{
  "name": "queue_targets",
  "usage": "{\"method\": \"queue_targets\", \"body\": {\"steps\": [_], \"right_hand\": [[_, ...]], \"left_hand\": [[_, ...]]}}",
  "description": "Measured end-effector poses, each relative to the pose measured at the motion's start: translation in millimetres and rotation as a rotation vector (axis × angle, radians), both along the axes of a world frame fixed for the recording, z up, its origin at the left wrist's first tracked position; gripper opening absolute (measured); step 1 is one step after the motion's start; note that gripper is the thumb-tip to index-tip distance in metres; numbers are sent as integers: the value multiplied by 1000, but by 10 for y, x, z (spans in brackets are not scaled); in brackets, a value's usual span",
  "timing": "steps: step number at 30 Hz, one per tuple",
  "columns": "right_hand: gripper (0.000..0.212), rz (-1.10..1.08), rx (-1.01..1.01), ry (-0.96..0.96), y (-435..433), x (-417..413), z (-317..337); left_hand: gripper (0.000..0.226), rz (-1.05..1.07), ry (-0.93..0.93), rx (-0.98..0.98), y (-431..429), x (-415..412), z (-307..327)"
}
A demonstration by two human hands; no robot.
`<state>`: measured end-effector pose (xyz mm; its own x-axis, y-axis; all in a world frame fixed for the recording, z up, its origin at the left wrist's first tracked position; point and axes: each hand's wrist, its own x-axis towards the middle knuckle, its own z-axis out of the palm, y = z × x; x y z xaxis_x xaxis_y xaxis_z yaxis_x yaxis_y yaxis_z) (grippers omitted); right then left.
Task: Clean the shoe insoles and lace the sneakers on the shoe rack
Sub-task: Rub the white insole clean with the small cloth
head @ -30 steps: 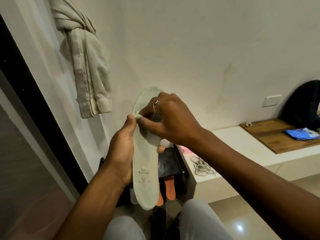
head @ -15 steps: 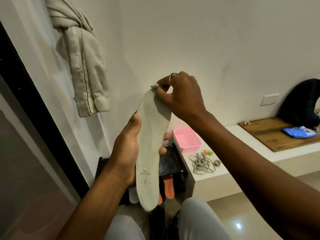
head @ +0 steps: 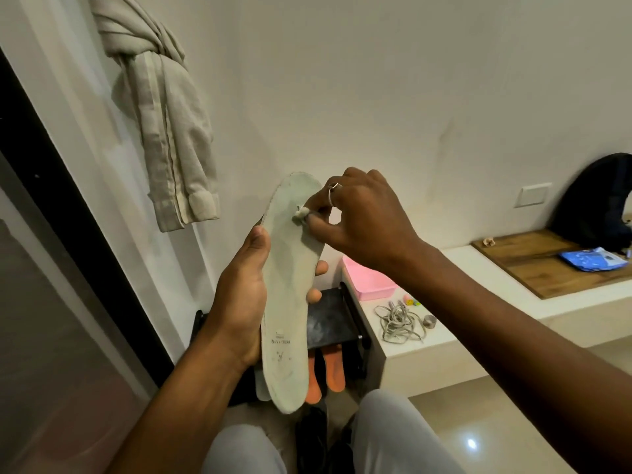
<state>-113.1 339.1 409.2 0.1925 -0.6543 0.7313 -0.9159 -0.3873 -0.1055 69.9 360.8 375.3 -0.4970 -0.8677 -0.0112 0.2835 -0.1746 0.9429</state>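
Print on pale insole point(head: 290, 302) unreadably small, white wad point(head: 301, 213) too small to identify, orange insoles point(head: 333, 369) partly hidden behind insole

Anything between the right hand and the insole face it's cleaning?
Nothing visible. The right hand pinches a white wad directly against the insole near the toe end. The left hand grips the edges only, with two fingertips over the right edge midway.

In front of me rises a plain cream wall point(head: 376, 80), with a white switch plate point(head: 536, 195) set low on it to my right. A pale knotted curtain point(head: 164, 131) hangs at upper left, beside a dark frame point(head: 68, 213). A low white table point(head: 478, 292) runs along the wall, with a wooden board point(head: 533, 265) on it. The glossy floor point(head: 506, 415) mirrors one bright spot of light.
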Motion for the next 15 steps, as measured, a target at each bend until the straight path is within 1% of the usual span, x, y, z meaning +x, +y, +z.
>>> {"method": "queue_targets", "body": {"steps": [3,6,8,12,15], "right_hand": [[24,-22,-1,-38,34,-31,33],[30,60,60,61,174,94,-54],[34,58,100,102,211,152,-104],[24,0,15,29,168,123,-65],[29,108,58,122,316,244,-166]], "left_hand": [[57,3,6,-8,26,-33,-8],[56,39,63,-15,37,-59,-10],[55,68,77,-13,34,-67,-7],[55,48,36,-6,50,-75,12],[57,96,63,12,22,-64,1]]}}
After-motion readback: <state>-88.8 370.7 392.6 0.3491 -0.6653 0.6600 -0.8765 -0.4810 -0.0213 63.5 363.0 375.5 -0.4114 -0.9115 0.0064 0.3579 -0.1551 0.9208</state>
